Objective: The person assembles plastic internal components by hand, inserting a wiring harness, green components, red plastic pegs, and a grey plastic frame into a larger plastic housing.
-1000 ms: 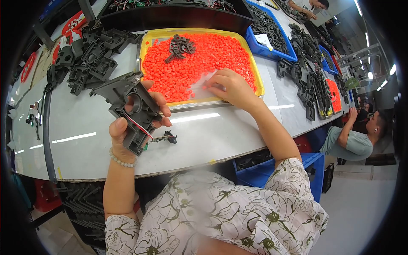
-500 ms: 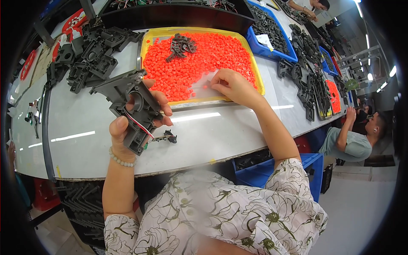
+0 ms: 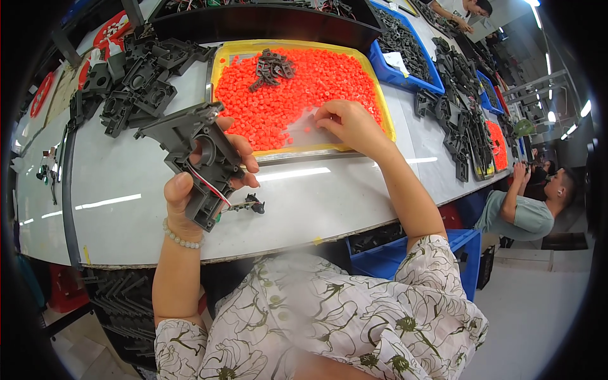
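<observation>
My left hand (image 3: 182, 214) grips a dark grey plastic housing (image 3: 180, 131), tilted above the front of the table, with the thumb on its near side and the fingers behind it. Red and white wires run down the housing to a small circuit board with a black part (image 3: 255, 204), close to the tabletop. Over the front right of a yellow-rimmed tray (image 3: 387, 123) is my right hand (image 3: 351, 128), its fingers curled together at a thinned patch among many small red plastic caps (image 3: 335, 73). Whatever its fingertips may hold is hidden.
Small dark grey parts (image 3: 272, 66) lie on the caps. Piled grey housings (image 3: 136, 82) sit left of the tray, and a long black bin (image 3: 253, 25) stands behind it. A blue crate (image 3: 437, 87) holds dark parts at right. Another person (image 3: 529, 212) works farther right.
My right hand shifts very slightly at the same patch of the tray, its fingers still curled. My left hand and the housing stay almost unmoved.
</observation>
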A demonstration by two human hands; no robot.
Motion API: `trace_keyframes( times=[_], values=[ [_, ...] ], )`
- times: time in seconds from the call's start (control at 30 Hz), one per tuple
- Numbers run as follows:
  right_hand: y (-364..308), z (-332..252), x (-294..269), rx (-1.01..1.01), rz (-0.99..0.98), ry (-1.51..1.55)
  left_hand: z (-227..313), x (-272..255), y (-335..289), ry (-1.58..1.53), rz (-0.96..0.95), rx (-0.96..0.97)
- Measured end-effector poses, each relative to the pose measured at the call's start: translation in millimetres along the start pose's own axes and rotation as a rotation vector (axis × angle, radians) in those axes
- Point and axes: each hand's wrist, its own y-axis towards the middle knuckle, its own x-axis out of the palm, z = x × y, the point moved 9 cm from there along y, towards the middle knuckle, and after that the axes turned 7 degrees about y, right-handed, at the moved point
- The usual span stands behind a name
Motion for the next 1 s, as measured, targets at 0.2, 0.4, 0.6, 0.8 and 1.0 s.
trace_keyframes(
  times=[0.2, 0.4, 0.6, 0.8, 1.0],
  values=[
    [4, 6, -5, 0.032, 0.051, 0.026, -1, 0, 0, 0.006, 0.002, -0.002],
    [21, 4, -5, -0.016, 0.11, -0.067, -2, 0, 2, 0.029, 0.01, 0.0],
    [34, -1, 3, -0.077, 0.057, -0.206, -1, -3, 2, 0.064, 0.044, 0.014],
    [29, -2, -4, -0.081, 0.048, -0.194, 1, -2, 2, 0.053, 0.053, 0.031],
    [10, -8, -10, -0.124, 0.103, -0.025, -1, -3, 0, 0.046, 0.043, -0.004]
  ],
)
